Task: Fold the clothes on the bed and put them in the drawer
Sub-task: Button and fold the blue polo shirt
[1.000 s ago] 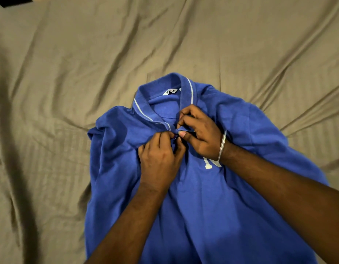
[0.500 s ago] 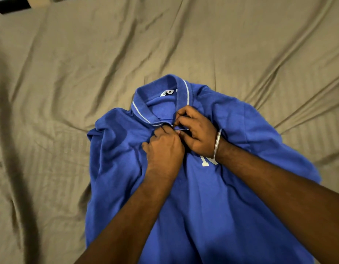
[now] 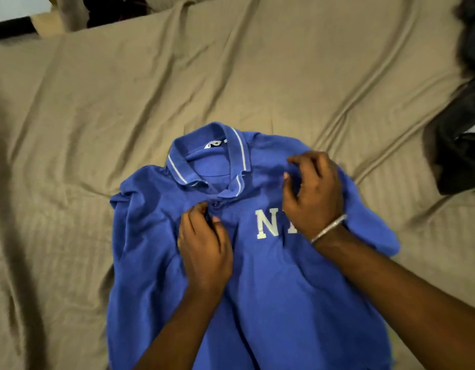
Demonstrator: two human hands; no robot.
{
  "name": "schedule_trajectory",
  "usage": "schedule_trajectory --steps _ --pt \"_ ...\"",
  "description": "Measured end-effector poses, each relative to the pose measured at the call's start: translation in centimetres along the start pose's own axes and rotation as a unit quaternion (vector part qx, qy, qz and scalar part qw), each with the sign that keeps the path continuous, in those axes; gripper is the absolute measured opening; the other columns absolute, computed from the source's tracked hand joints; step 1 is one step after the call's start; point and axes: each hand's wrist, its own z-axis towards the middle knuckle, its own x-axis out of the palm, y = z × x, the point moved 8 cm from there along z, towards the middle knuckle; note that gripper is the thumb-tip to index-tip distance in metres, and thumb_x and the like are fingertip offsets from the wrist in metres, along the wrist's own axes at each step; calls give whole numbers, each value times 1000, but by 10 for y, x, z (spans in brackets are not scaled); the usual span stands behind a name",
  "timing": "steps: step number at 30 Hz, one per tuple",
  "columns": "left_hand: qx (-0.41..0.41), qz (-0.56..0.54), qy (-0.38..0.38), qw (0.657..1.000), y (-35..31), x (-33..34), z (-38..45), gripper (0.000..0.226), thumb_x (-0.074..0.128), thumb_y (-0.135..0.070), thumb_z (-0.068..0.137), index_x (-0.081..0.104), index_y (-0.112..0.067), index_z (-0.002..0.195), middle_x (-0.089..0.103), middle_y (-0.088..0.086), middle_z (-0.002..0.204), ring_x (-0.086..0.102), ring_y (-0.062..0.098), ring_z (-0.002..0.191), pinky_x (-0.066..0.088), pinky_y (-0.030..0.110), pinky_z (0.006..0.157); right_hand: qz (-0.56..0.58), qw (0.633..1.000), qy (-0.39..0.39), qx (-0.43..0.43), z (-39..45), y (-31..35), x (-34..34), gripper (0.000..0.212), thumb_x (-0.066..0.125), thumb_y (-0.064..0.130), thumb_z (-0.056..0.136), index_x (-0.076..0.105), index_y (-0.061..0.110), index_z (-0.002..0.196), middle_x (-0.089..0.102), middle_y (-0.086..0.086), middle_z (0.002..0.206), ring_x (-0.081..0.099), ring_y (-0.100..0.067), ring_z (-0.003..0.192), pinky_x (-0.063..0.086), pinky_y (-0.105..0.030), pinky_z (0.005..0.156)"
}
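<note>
Tan bedsheet wrinkled all over, covers the bed. Blue polo shirt lies front-up in the middle of the bed, collar away from the person, white "N" lettering on chest, body bunched & creased, not yet folded. Left hand sits on the placket just below the collar, fingers curled and pinching the fabric at the button area. Right hand w/ metal bracelet hovers over the shirt's shoulder, fingers loosely bent, gripping nothing. Dark clothing pile at right edge of the bed, well apart from the shirt. Drawer not in view. Handling est.: shirt is light, soft knit, limp, won't hold shape, so smooth flat first, then take hold at shoulder seams/sleeve edges to fold inward.
</note>
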Motion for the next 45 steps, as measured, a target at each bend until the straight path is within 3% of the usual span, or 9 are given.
schedule_trajectory --steps 7,13,16,23,28,33,37,41,45 --pt "114 87 122 982 -81 39 -37 45 46 -41 91 54 -36 135 47 -9 148 40 16 139 24 56 109 -138 959 137 208 -10 -76 -33 60 69 65 75 65 11 103 58 -14 110 52 -39 104 41 -43 84" --pt "92 178 190 961 -74 80 -45 60 32 -61 92 24 -50 151 15 -16 163 11 14 151 7 63 115 194 931 248 185 1 -69 -36 38 69 16 91 41 25 65 51 11 52 46 2 52 33 -12 56" --pt "96 175 181 963 -74 81 -46 61 29 -65 92 22 -50 151 12 -17 163 7 12 152 2 61 116 247 895 273 250 7 -84 -43 33 74 26 84 45 19 69 45 8 57 44 -10 60 38 -30 61" --pt "90 141 206 964 -74 84 -47 67 24 -74 88 20 -51 151 7 -20 163 -2 11 152 -5 60 114 -127 917 329 188 55 -113 -108 42 80 43 73 57 12 57 56 -1 56 57 -26 64 38 -32 56" --pt "91 87 231 965 -77 82 -44 68 22 -76 86 23 -52 150 7 -25 162 -4 5 151 -13 52 114 -39 944 281 170 52 -103 -67 38 72 42 84 65 10 103 69 -10 97 63 -30 96 51 -39 84" --pt "-18 -224 119 967 -60 26 -10 42 34 -47 100 60 -28 126 69 -7 116 63 16 111 41 55 100 -98 935 320 117 51 -73 -19 43 63 57 83 60 15 93 61 -11 103 57 -35 99 47 -45 90" --pt "13 35 -61 997 -12 -65 63 35 48 -19 92 59 -13 125 63 12 115 57 34 108 42 50 88 -29 938 324 124 52 -46 -15 20 73 27 77 56 17 75 46 6 63 52 -24 80 37 -28 66" --pt "-130 188 206 952 73 -69 119 65 66 -45 80 47 -14 134 54 16 135 51 37 125 42 50 100 127 935 299 145 43 -14 -20 4 68 7 80 65 5 82 53 2 66 47 -14 74 36 -18 58" --pt "-123 121 337 926 80 -82 126 20 76 -30 83 72 -15 97 72 7 97 67 26 93 48 32 73 136 895 412 106 43 4 -29 12 72 9 81 63 3 78 56 -6 66 49 -14 69 39 -31 63"
